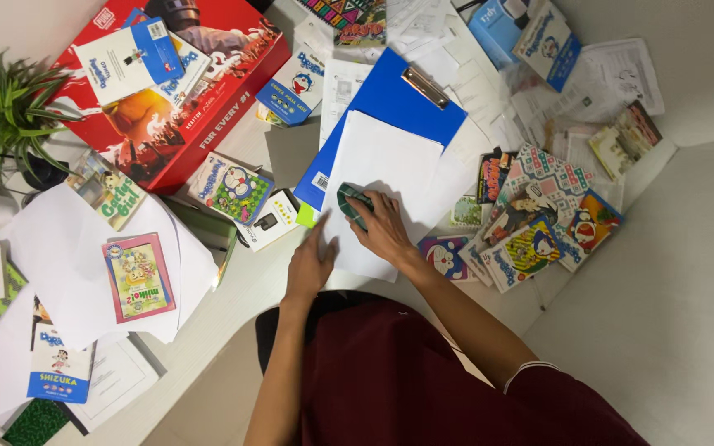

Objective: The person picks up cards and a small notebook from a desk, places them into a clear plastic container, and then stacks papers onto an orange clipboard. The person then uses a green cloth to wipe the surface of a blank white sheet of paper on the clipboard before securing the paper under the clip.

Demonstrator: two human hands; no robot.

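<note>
White, smooth and rectangular, the sheet (378,177) lies over a glossy blue clipboard (390,103) with a metal clip. On it the right hand (383,230) curls around a small dark green object (352,203), pressing it to the sheet. Just beside, the left hand (311,263) rests flat on the sheet's edge, fingers together. Colourful comic books (530,223) lie scattered around.

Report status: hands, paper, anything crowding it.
Left hand flat on white sheet, fingers open. Right hand gripping dark green object on sheet. Blue clipboard under sheet; booklets crowd right.
</note>
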